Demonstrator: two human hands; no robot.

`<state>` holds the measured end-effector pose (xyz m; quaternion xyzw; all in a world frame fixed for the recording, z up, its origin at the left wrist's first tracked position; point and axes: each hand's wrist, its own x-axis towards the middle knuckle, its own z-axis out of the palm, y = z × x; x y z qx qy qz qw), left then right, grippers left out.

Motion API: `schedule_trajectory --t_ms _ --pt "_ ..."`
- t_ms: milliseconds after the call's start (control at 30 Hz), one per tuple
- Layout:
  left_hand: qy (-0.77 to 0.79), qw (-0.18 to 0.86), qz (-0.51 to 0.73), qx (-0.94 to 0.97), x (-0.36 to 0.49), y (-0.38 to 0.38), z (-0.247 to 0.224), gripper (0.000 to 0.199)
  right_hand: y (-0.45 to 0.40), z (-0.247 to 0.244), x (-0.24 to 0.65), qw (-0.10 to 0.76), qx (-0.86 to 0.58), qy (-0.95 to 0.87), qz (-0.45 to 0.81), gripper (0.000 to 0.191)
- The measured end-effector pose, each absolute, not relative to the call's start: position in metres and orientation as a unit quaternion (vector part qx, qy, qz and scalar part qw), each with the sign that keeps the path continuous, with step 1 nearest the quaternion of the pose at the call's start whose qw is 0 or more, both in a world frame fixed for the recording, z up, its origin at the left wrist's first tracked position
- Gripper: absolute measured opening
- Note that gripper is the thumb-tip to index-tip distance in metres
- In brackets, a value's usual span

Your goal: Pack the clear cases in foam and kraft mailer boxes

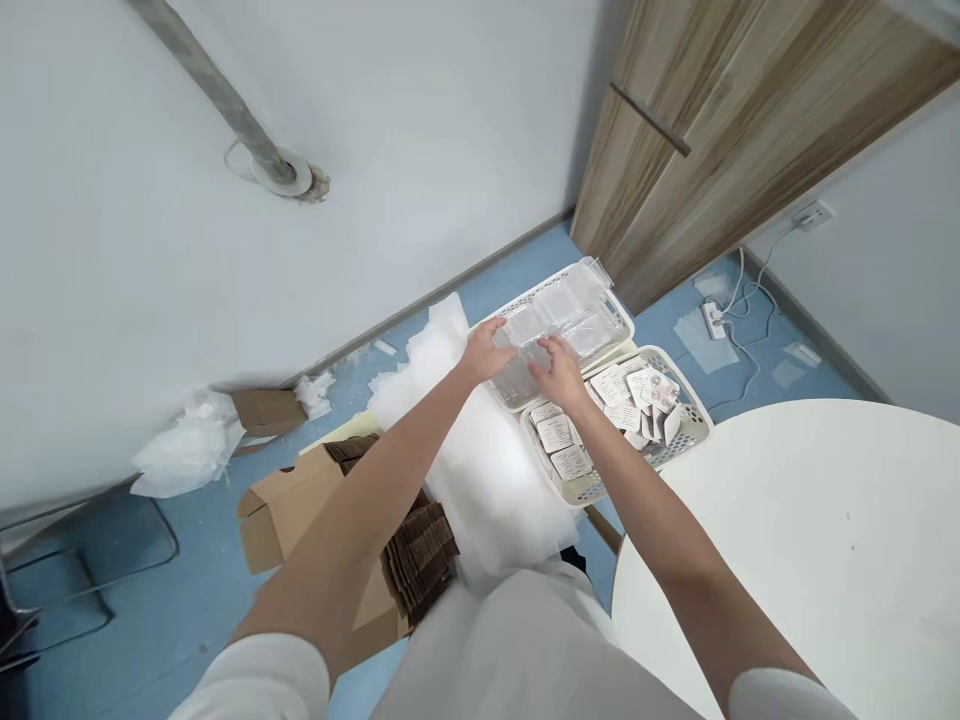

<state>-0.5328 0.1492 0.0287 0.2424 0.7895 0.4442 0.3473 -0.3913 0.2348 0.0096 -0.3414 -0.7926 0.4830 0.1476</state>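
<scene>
Both arms reach forward and down to a white plastic basket point(507, 303) of clear plastic boxes point(559, 302). My left hand point(484, 356) is at the basket's left end, thumb and fingers apart beside a clear box. My right hand point(558, 374) is over the near side of the same boxes, fingers spread and pointing left. Whether the fingertips touch the clear plastic cannot be made out. Just nearer stands a second white basket point(694, 425), holding several white printed cards point(621, 395) and small packets point(660, 390).
White foam sheets point(502, 470) are piled left of the baskets. An opened cardboard box point(300, 495) with folded brown cardboard point(421, 550) lies nearby. A round white table point(810, 540) stands right. Beyond are a wooden cabinet point(720, 120), a power strip point(713, 320) with cables, and a metal-framed chair point(90, 560).
</scene>
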Motion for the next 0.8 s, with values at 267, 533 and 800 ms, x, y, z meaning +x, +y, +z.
schedule_trajectory --t_ms 267,533,800 --pt "0.783 0.357 0.458 0.224 -0.543 0.17 0.013 0.063 0.241 -0.013 -0.409 0.146 -0.368 -0.752 0.527 0.056" --pt "0.684 0.414 0.593 0.09 -0.533 0.156 0.013 0.047 0.231 -0.016 -0.41 0.176 -0.405 -0.753 0.488 0.051" --pt "0.631 0.435 0.643 -0.013 -0.507 0.133 0.029 0.034 0.207 0.006 -0.4 0.235 -0.435 -0.688 0.531 0.044"
